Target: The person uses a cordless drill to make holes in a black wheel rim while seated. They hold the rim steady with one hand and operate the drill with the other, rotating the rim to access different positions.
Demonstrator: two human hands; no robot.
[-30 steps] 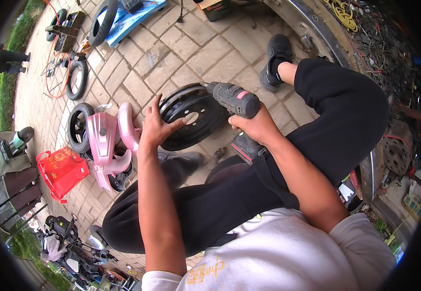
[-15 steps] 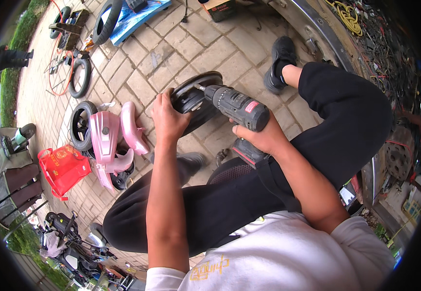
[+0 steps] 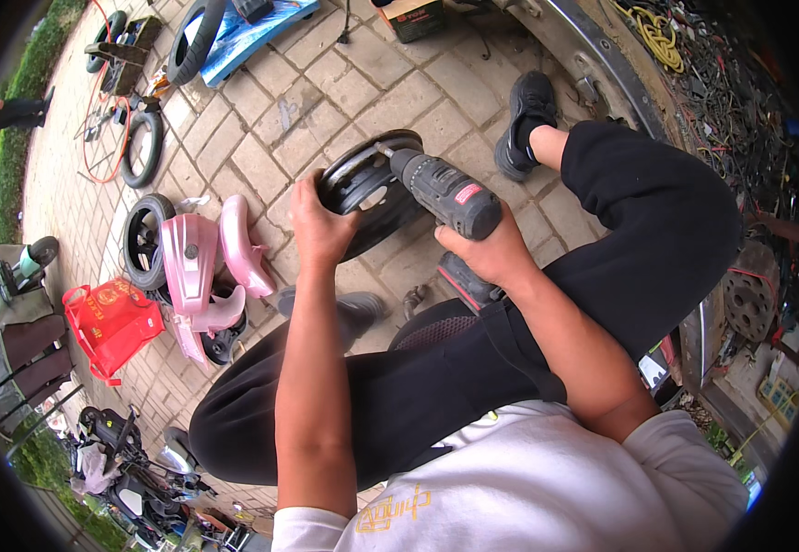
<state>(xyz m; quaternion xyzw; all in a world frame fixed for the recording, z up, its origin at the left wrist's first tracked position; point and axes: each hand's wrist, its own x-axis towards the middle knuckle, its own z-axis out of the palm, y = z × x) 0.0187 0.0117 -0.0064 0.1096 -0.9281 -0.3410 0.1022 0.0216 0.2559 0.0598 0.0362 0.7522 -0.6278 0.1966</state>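
A black steel wheel rim [image 3: 381, 221] is tilted up above the paving, with my left hand [image 3: 321, 225] closed on its left edge, thumb toward the hub. My right hand [image 3: 492, 244] grips the handle of a grey and black cordless drill [image 3: 445, 189], whose battery base is low by my right thigh. The drill's bit points up-left at the rim's upper inner channel; I cannot tell whether the tip touches it. My legs in black trousers are bent either side of the rim.
Pink body panels [image 3: 188, 262], a small tyre [image 3: 133, 239] and a red bag [image 3: 86, 340] lie left. Behind are tubes, a hose and a blue board [image 3: 229, 60]. A metal edge and tangled wires [image 3: 712, 101] line the right. A person in dark trousers [image 3: 22, 114] stands far left.
My left hand has tilted the rim up from lying flatter a second ago and moved it slightly up and right. The drill has tipped along with it, its bit now further left and higher.
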